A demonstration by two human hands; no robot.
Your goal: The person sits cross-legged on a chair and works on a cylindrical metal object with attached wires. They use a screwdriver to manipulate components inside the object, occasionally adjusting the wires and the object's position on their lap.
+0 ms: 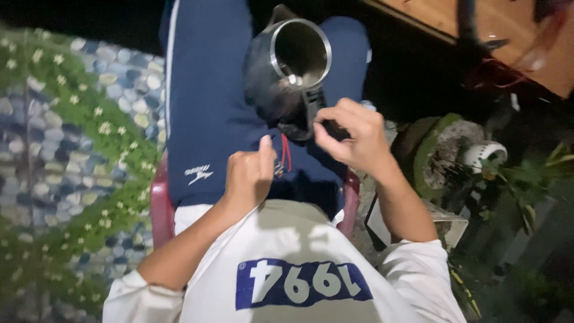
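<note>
The person sits on a red chair [159,206], in blue trousers [206,90] and a white shirt [287,263], seen from above. To the left lies a mat [66,137] of blue and pale pebble shapes crossed by green bands with small white flowers. To the right stand a mossy stone pot [445,149], some green plants [532,173] and a small white ribbed thing [487,152]; a wooden surface [508,36] shows at top right.

A dark kettle [281,72] with a shiny metal rim rests on the lap between the thighs, lid open, its mouth tipped toward the camera.

The right hand [353,134] is at the kettle's lower edge, near the handle base; its grip is curled, thumb and fingertips pinched together on a dark part there, though what exactly it has cannot be told.

The left hand [251,176] is just below the kettle, grip closed into a loose fist with the thumb up, holding thin red wires [285,154] that run up toward the kettle's base.
</note>
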